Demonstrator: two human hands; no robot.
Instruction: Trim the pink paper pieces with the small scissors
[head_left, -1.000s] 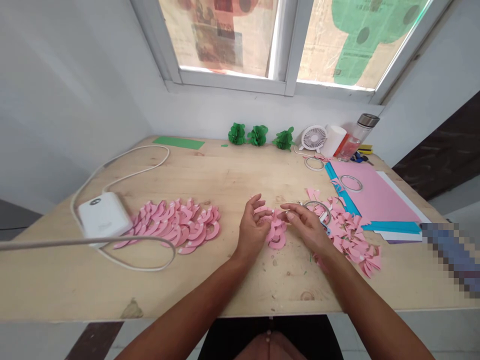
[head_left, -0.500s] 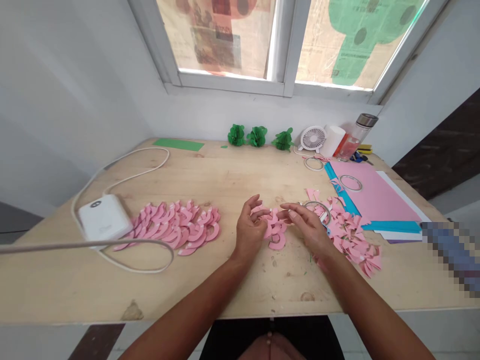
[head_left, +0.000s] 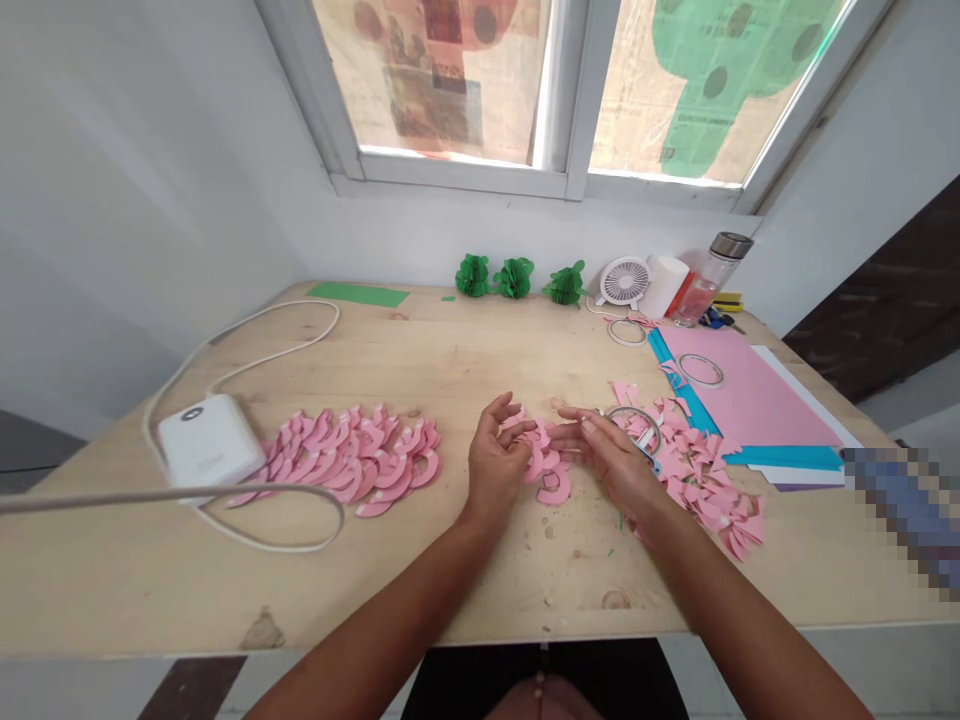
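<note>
Curved pink paper pieces (head_left: 555,485) lie on the table between my two hands. My left hand (head_left: 499,460) has curled fingers at the left side of these pieces, with pink paper between thumb and fingers; the exact grip is partly hidden. From the right, my right hand (head_left: 611,460) reaches over the pieces with its fingers stretched out and somewhat apart, close to the left fingertips. A roll of tape (head_left: 637,415) and a small blue-and-white object (head_left: 651,455) sit just beyond the right hand, beside pink paper scraps (head_left: 701,475).
Overlapping pink paper arcs (head_left: 360,455) spread at left, near a white power bank (head_left: 210,445) with a looping cable (head_left: 300,547). Green paper ornaments (head_left: 514,278), a small fan (head_left: 625,281) and a glass bottle (head_left: 712,280) stand behind. Pink sheets (head_left: 757,400) lie right.
My right fingers have shifted slightly left and stretched out over the pink pieces. The left hand is almost where it was. The view has tilted a little.
</note>
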